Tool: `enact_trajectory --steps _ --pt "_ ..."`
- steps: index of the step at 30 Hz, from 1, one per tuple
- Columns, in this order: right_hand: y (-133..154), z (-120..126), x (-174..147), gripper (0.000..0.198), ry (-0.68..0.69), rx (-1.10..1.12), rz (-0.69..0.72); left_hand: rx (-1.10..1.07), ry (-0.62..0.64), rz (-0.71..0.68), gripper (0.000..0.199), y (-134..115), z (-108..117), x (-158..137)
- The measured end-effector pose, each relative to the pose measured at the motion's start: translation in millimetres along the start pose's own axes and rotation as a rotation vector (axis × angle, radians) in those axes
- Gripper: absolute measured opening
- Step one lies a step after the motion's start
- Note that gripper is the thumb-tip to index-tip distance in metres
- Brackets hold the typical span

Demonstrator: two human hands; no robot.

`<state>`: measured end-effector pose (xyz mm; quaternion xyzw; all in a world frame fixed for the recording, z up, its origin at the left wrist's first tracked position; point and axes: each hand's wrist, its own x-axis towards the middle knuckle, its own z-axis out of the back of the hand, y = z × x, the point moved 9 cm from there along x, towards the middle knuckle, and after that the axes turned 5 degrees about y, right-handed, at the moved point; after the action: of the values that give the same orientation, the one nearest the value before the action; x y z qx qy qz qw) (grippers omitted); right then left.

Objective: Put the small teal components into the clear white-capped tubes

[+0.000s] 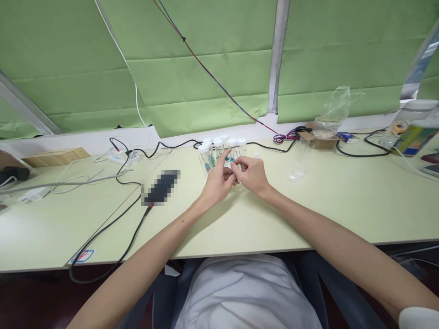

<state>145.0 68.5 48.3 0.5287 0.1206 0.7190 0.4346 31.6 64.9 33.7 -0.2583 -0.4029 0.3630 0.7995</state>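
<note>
Here, left hand (218,179): above the bench (274,219), index finger (224,157) raised towards 1 o'clock, thumb and the other fingers curled in; whether they have hold of anything cannot be told.
Right hand (255,173): at 3 o'clock from the left one, its thumb and index finger bent together, tips meeting the left hand's fingers; any small item between them is too hidden to tell, as is the gap.
Capped vials (218,144): upright in a cluster just beyond the hands, towards 11 and 12 o'clock, clear-walled with white caps; teal and green bits show inside some.
Clear tubes (302,157): at 3 o'clock from the hands, well apart from the vials.
Cardboard box (322,143): further off, between 2 and 3 o'clock, with a clear plastic bag (331,119) on it.
Lidded jar (420,121): beyond the box, near 3 o'clock, white-topped.
Pixelated dark object (161,188): at 9 o'clock, a black cable (136,230) running from its near end.
Wooden block (56,156): farther out at 9 o'clock.
</note>
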Motion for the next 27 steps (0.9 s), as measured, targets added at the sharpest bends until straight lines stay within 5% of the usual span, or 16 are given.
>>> enact_trajectory --steps 13,27 --pt "-17 7 9 0.025 -0.067 -0.090 0.039 -0.016 -0.078 0.057 0.053 5 8 0" --pt "-51 -19 12 0.026 0.232 -0.245 -0.060 0.041 -0.216 0.039 0.029 -1 20 -2"
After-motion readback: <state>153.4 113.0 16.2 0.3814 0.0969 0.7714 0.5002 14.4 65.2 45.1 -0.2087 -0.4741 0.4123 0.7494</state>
